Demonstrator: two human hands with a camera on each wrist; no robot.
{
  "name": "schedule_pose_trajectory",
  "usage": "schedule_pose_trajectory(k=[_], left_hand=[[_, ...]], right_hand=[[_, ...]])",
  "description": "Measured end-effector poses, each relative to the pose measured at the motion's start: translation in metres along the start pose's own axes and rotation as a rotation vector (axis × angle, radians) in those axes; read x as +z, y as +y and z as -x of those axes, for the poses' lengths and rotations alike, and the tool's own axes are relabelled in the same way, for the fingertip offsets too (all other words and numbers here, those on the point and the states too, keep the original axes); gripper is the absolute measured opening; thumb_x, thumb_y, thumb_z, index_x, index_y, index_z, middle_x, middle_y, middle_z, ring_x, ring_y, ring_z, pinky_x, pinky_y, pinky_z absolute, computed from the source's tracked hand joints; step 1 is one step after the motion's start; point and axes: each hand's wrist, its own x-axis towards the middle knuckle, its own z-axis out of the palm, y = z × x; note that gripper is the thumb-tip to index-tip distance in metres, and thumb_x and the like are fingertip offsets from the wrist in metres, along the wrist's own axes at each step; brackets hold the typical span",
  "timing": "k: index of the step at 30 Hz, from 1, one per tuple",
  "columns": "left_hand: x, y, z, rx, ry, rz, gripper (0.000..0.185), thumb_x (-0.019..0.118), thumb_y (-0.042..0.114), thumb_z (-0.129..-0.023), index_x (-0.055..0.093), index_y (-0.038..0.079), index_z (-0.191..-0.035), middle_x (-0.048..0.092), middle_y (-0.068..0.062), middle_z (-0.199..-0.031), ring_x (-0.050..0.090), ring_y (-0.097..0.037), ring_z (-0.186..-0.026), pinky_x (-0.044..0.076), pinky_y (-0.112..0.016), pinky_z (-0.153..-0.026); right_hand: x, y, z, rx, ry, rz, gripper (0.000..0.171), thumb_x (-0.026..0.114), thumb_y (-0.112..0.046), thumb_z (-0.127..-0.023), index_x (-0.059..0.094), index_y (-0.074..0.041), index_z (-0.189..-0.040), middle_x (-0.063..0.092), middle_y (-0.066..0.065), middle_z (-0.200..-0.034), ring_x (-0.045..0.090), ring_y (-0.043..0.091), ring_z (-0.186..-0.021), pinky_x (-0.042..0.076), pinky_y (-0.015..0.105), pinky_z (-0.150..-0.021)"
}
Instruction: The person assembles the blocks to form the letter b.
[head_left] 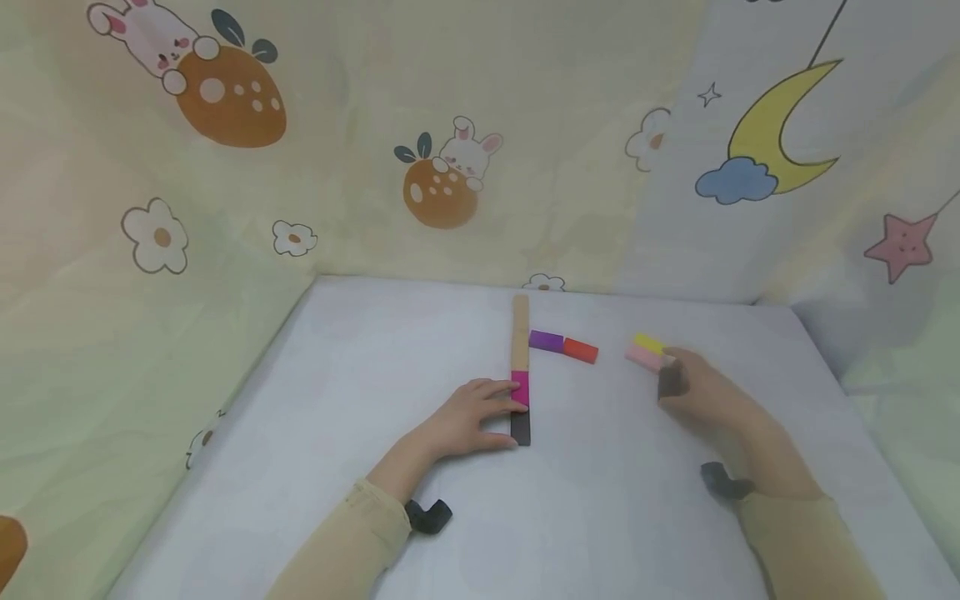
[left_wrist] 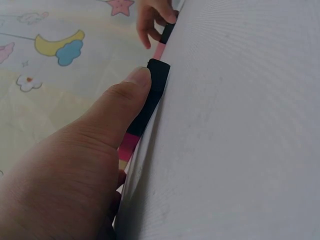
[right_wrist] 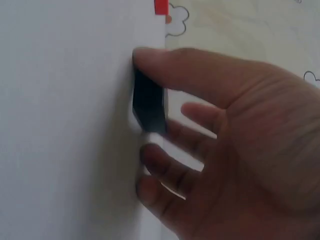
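Note:
A straight row of flat blocks runs away from me: a long tan stretch (head_left: 521, 333) at the far end, then a magenta block (head_left: 520, 383), then a black block (head_left: 521, 429) nearest. My left hand (head_left: 472, 421) rests along the row's left side, fingertips on the magenta block; its thumb (left_wrist: 117, 102) touches the near black block. My right hand (head_left: 705, 392) pinches another black block (right_wrist: 148, 97) between thumb and fingers. Beside it lie a yellow block (head_left: 648, 342) and a pink block (head_left: 643, 357); a whitish bit shows by the fingertips.
A purple block (head_left: 547, 342) touches the row's right side, with a red block (head_left: 581, 351) end to end with it, slightly angled. The white table (head_left: 600, 500) is bordered by a printed cloth (head_left: 360, 167) at the back and both sides.

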Motion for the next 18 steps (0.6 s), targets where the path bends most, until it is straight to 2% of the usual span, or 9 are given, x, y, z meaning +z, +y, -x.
schedule_pose_trajectory(k=[3,8,12,18], left_hand=[[0.000,-0.001,0.001,-0.003,0.003,-0.004,0.056,0.059,0.067,-0.087,0.049,0.048,-0.139,0.033,0.012,-0.159,0.032,-0.023,-0.145,0.028,-0.050,-0.120],[-0.001,0.001,0.001,-0.004,0.000,-0.001,0.056,0.060,0.066,-0.087,0.050,0.047,-0.139,0.034,0.011,-0.158,0.032,-0.023,-0.145,0.028,-0.050,-0.120],[-0.001,0.002,0.001,-0.006,-0.002,-0.006,0.057,0.060,0.067,-0.087,0.050,0.047,-0.139,0.034,0.011,-0.158,0.032,-0.023,-0.145,0.028,-0.050,-0.120],[-0.001,0.001,0.000,-0.008,-0.005,-0.007,0.057,0.060,0.067,-0.087,0.049,0.048,-0.139,0.033,0.012,-0.159,0.031,-0.022,-0.146,0.027,-0.049,-0.120]], right_hand=[[-0.004,0.001,0.002,-0.030,-0.020,0.005,0.101,0.072,-0.045,-0.087,0.013,0.000,-0.155,0.029,0.033,-0.148,0.034,0.054,-0.133,0.033,0.070,-0.105],[-0.005,0.003,0.000,0.059,-0.001,0.038,0.110,0.062,-0.070,-0.084,0.020,0.007,-0.151,0.038,0.037,-0.136,0.042,0.054,-0.123,0.038,0.070,-0.099],[-0.006,0.010,-0.002,0.080,-0.035,0.043,0.107,0.064,-0.070,-0.082,0.027,0.005,-0.148,0.044,0.036,-0.136,0.044,0.054,-0.124,0.040,0.068,-0.099],[-0.009,0.016,0.001,0.046,-0.050,0.025,0.097,0.065,-0.069,-0.082,0.036,0.001,-0.144,0.045,0.034,-0.138,0.044,0.052,-0.126,0.042,0.067,-0.098]])
